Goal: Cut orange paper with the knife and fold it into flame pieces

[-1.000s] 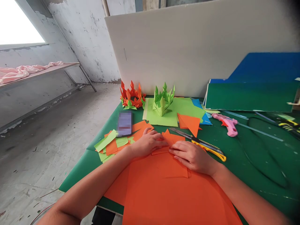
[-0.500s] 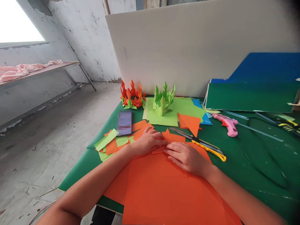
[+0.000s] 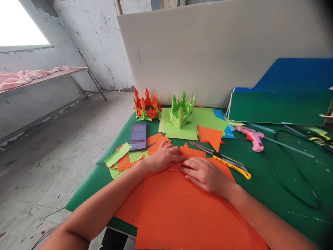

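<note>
My left hand [image 3: 165, 158] and my right hand [image 3: 205, 175] meet at a small piece of folded orange paper [image 3: 173, 168]. The fingers of both are bent and pressed down on it, covering much of it. Underneath lie large orange sheets [image 3: 179, 215]. Just beyond my right hand rests a utility knife [image 3: 230, 163] with a yellow handle, its blade end pointing left. More orange paper pieces [image 3: 214, 139] lie past the knife. Left of my left hand is a loose heap of green and orange paper pieces [image 3: 123, 162].
A phone [image 3: 138, 137] lies by the heap. Behind stand an orange paper crown [image 3: 147, 107] and a green paper crown [image 3: 182, 113], the latter on green sheets [image 3: 205, 121]. A pink glue gun [image 3: 251, 137] with its cord sits right on the green tabletop [image 3: 281, 184]. A pale board [image 3: 208, 45] stands behind.
My right hand has shifted very slightly left along the folded paper. My left hand stays in place, and the things around are unmoved.
</note>
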`<move>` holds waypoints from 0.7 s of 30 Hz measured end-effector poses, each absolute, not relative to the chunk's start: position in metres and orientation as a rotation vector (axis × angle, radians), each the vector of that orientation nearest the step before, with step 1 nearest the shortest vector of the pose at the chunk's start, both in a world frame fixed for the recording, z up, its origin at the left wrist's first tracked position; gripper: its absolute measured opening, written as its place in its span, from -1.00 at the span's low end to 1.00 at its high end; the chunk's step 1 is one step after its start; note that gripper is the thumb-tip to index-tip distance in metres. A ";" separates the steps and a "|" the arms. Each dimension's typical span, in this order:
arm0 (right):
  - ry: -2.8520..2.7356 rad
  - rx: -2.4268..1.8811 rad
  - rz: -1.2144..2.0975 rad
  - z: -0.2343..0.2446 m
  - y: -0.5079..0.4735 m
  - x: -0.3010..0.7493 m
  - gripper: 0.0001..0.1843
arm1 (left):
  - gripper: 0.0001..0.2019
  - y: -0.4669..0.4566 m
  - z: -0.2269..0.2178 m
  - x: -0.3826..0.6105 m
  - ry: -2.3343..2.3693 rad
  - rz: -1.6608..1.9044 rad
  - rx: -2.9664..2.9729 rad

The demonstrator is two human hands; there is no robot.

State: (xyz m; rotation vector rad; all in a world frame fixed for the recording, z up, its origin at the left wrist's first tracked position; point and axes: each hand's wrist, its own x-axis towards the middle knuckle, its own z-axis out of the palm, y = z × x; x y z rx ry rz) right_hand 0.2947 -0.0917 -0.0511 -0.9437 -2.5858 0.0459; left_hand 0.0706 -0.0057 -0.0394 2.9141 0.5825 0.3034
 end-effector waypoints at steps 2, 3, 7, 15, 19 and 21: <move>-2.601 -0.960 0.069 -0.050 -0.093 0.292 -0.63 | -0.74 -0.006 -0.039 0.070 0.577 0.307 2.909; -2.605 -0.970 0.080 -0.049 -0.093 0.290 -0.62 | -0.74 -0.005 -0.040 0.070 0.574 0.308 2.906; -2.613 -0.989 0.101 -0.049 -0.096 0.282 -0.58 | -0.74 -0.005 -0.041 0.070 0.578 0.318 2.878; -2.619 -1.123 0.132 -0.048 -0.102 0.271 -0.58 | -0.73 -0.004 -0.040 0.070 0.590 0.317 2.849; -2.638 -1.140 0.134 -0.046 -0.102 0.269 -0.56 | -0.73 -0.005 -0.040 0.071 0.622 0.312 2.837; -2.645 -1.146 0.143 -0.045 -0.102 0.268 -0.56 | -0.73 -0.005 -0.040 0.071 0.634 0.316 2.825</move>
